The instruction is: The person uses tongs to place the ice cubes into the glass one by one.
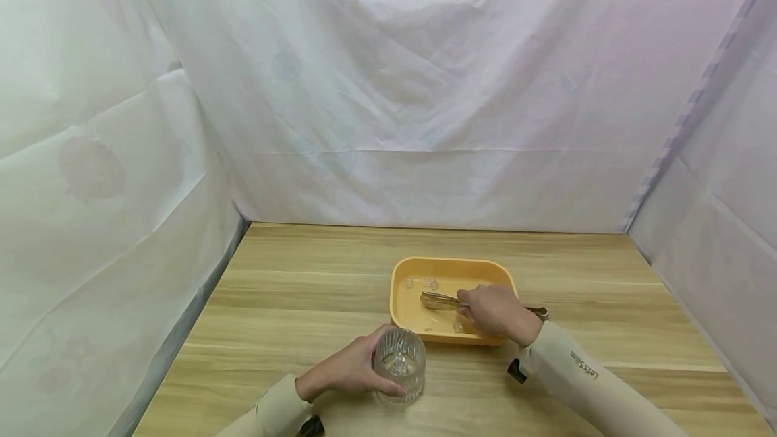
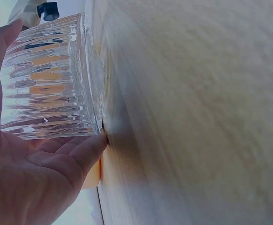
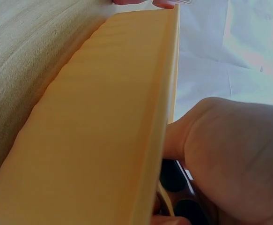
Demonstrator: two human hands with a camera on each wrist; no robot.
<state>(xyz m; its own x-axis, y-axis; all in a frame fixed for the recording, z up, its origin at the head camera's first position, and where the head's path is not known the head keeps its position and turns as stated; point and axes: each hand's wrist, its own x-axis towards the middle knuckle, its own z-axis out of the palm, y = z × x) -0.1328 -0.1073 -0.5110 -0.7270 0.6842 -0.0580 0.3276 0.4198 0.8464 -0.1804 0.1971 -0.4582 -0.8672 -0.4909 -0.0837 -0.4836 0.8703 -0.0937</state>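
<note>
My left hand [image 1: 355, 365] holds a clear ribbed glass [image 1: 413, 364], thumb on the near side and fingers round the far side. Clear cubes like ice [image 1: 400, 364] show inside the glass. In the left wrist view its base is right at the tabletop. My right hand [image 1: 493, 312] grips metal tongs [image 1: 438, 301] over the yellow tray [image 1: 446, 338], their tips low inside it and the handle end past its right side. Several small clear cubes [image 1: 430, 283] lie in the tray. The tray's outer wall [image 3: 89, 108] hides part of the right hand's fingers in the right wrist view.
The tray stands on a wood-grain table [image 1: 303, 275], just beyond the glass and to its right. White cloth sheets [image 1: 400, 100] hang behind the table and along both sides. A dark strap piece [image 1: 517, 371] sits at the right wrist.
</note>
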